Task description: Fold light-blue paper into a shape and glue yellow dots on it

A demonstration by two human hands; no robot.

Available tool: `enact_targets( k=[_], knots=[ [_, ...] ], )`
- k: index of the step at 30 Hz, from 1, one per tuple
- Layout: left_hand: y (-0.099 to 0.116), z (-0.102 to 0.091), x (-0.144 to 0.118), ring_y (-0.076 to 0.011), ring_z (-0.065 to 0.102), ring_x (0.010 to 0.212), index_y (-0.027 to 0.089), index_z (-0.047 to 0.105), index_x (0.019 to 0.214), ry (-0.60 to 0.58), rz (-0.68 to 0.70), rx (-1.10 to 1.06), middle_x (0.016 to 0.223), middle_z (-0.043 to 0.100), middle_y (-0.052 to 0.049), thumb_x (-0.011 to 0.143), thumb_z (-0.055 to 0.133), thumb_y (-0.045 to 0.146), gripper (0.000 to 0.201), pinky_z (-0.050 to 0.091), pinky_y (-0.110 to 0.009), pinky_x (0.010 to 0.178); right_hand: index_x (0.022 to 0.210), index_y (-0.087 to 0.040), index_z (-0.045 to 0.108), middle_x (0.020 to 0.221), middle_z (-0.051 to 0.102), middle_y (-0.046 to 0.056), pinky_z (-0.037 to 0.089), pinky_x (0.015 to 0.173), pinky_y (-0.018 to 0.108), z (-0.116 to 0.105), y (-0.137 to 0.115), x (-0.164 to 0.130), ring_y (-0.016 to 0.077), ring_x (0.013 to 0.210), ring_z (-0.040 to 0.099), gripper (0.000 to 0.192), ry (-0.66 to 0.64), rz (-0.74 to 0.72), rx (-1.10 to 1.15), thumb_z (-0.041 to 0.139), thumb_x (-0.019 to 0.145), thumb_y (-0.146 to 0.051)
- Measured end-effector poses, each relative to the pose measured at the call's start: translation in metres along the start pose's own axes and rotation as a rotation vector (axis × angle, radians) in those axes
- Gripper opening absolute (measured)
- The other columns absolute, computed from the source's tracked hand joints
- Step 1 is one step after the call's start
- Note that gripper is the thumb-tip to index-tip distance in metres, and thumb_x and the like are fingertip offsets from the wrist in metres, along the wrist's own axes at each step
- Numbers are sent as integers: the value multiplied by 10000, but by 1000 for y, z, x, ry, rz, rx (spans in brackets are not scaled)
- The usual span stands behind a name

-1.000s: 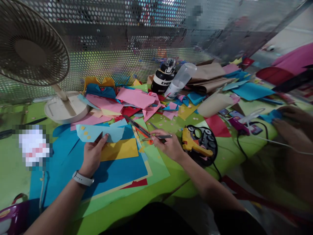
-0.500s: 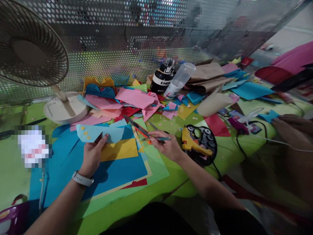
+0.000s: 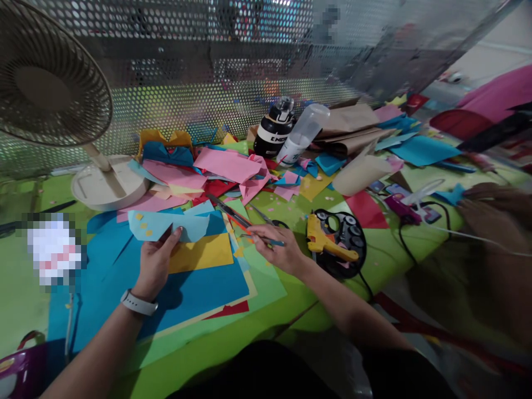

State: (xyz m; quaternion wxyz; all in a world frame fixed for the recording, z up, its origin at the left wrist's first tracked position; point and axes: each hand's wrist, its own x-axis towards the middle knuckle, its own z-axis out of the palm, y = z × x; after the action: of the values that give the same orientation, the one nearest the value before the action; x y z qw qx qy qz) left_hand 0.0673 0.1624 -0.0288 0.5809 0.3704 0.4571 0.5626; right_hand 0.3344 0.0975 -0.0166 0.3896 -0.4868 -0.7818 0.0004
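Observation:
My left hand (image 3: 160, 257) pinches a light blue paper cutout (image 3: 192, 226) at its lower edge, thumb on top. Small yellow paper pieces (image 3: 143, 225) sit on the cutout's left part. In my right hand (image 3: 276, 250) is a slim blue-grey tool (image 3: 275, 242), gripped like a pen; its exact kind is unclear. The tool's tip points left, above small yellow scraps (image 3: 239, 252). Just beyond the fingers lies an orange and black utility knife (image 3: 228, 211). Under the left hand are a yellow paper strip (image 3: 203, 254) and a large blue sheet (image 3: 199, 293).
A yellow glue gun (image 3: 328, 241) rests on a black tray (image 3: 361, 252) to the right. Behind stand a black bottle (image 3: 272, 133), a clear bottle (image 3: 305, 130) and a fan (image 3: 110, 180). Paper scraps (image 3: 226, 164) pile along the mesh. Another person's hand (image 3: 482, 208) is at far right.
The view has shifted slightly, so most things appear a little further left. Both hands keep their grips, and the cutout stays in nearly the same place.

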Motion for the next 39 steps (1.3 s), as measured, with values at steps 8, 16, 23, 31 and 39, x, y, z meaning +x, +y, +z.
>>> enact_targets(
  k=[8,16,23,31,39],
  knots=[
    [-1,-3,0,-229,678,985,189,736,972,-16,-8,6,1054,741,-52,613,859,326,402,560,-313,829,998,-216,638,763,724,24,521,599,244,-6,0,1,144,593,667,170,-7,179,89,494,908,-231],
    [1,1,0,-219,665,1002,172,736,948,-4,0,-11,1018,743,-48,635,849,282,351,547,-305,864,1001,-215,632,760,738,20,486,586,253,-4,-7,2,145,583,655,174,-36,-9,-4,502,894,-173],
    [-2,-1,2,-229,654,1050,193,729,991,-28,20,-9,1030,744,-45,635,849,295,390,539,-317,899,1080,-222,627,790,742,32,525,661,277,-1,-6,-1,163,640,675,241,-94,12,-6,450,916,-199],
    [1,0,0,-249,657,1050,175,729,950,-8,1,14,1046,741,-58,618,853,321,383,545,-332,886,1027,-218,640,796,729,49,524,611,265,-3,-1,1,156,600,662,196,-44,132,64,485,912,-248],
    [-2,-2,2,-234,655,1052,180,730,985,-11,8,11,1055,739,-55,633,848,302,391,542,-316,886,1017,-217,635,831,732,49,528,615,253,-2,-2,0,160,665,689,170,-26,216,148,524,898,-267]
  ],
)
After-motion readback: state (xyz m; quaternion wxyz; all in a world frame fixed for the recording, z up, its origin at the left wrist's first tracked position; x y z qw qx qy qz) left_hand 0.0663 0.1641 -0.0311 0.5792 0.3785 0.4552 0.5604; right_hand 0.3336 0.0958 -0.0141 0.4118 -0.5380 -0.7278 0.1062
